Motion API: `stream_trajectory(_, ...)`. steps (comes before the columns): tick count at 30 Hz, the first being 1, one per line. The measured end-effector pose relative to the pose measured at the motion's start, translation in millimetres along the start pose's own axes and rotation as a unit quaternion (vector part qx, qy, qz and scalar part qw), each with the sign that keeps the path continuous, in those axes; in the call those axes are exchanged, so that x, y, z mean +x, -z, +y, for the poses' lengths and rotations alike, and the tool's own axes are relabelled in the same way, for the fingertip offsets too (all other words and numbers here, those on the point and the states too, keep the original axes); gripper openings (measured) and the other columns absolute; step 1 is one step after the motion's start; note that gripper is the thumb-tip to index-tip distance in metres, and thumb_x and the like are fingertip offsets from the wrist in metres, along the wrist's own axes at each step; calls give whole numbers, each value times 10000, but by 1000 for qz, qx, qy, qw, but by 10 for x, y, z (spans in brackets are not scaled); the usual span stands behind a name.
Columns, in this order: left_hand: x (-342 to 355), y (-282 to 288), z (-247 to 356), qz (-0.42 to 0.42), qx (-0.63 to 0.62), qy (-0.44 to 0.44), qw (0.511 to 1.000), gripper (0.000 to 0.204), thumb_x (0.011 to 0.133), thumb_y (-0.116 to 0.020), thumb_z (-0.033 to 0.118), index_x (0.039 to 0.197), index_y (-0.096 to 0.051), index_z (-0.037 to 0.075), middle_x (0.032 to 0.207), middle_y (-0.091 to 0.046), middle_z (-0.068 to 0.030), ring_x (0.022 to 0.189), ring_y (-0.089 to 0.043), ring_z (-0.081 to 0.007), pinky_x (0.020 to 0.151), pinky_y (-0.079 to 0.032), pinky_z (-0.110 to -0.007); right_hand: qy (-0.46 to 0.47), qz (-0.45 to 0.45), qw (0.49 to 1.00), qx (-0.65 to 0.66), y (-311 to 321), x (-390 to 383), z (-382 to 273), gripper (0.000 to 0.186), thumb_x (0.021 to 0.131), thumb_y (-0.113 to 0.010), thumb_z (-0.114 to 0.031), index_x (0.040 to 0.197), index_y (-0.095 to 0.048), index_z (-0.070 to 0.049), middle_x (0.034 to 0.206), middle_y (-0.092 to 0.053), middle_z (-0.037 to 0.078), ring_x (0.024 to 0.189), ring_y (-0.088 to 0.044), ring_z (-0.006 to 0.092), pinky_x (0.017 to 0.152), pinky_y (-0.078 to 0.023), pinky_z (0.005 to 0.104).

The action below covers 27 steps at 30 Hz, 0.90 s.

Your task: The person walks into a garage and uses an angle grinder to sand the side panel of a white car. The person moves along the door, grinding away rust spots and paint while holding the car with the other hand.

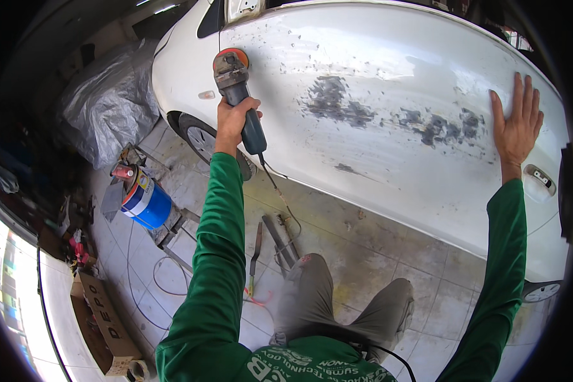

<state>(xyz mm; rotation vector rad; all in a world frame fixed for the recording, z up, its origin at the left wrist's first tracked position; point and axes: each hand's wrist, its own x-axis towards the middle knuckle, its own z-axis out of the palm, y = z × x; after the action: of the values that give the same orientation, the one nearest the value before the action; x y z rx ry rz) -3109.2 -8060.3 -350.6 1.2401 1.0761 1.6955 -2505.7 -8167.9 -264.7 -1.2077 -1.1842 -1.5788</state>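
Note:
My left hand (233, 121) is wrapped round the dark body of an angle grinder (240, 95). The tool's orange-red disc (242, 55) is up against the front part of a white car door (286, 114), near the seam with the fender; whether it spins I cannot tell. My right hand (517, 124) lies flat on the door with fingers spread, just above the door handle (539, 180). Between my hands the paint has dark, sanded-through patches (340, 102) and scattered chips. A cord (275, 184) hangs from the grinder's lower end.
Left of me stands a blue paint bucket (148, 202) with a red can (122, 172) on top. Long flat tools (279, 243) lie on the tiled floor near my knees, with loose cable around. A cardboard box (102, 325) and a silver-covered object (111, 102) are further left.

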Motion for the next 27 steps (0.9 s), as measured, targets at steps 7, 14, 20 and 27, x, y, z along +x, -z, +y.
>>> stream_trajectory(7, -205, -10, -142, -22, 6, 19, 1000, 455, 765, -858, 68, 1116, -589, -40, 852, -700, -131, 645, -736, -260, 574, -608, -402, 6, 1, 1000, -7, -29, -3, 5, 774, 1039, -547, -734, 1698, -404, -355, 1762, -398, -3, 1635, -334, 316, 1326, -250, 594)
stream_trajectory(14, -399, -239, -216, -23, 9, 6, 1000, 418, 789, -832, 45, 1103, -570, -43, 869, -694, -144, 686, -745, -264, 617, -632, -414, 4, -7, 1000, -16, -41, -11, 64, 794, 1033, -529, -759, 1703, -392, -355, 1770, -382, 0, 1637, -330, 324, 1315, -262, 607)
stream_trajectory(20, -619, -477, -236, -11, -31, 21, 999, 399, 803, -817, 86, 1093, -589, -67, 874, -690, -155, 702, -755, -292, 638, -637, -424, -9, -24, 1000, -13, -57, -56, 76, 819, 1028, -489, -796, 1710, -372, -359, 1783, -355, -3, 1653, -295, 317, 1328, -226, 610)
stream_trajectory(27, -1324, -1589, -85, -170, 96, -53, 979, 473, 721, -903, 167, 1069, -647, -26, 886, -749, -102, 758, -714, -213, 718, -590, -362, 1, -49, 999, 7, -72, -47, 80, 874, 1023, -449, -827, 1732, -327, -331, 1804, -302, 29, 1672, -242, 321, 1353, -160, 582)
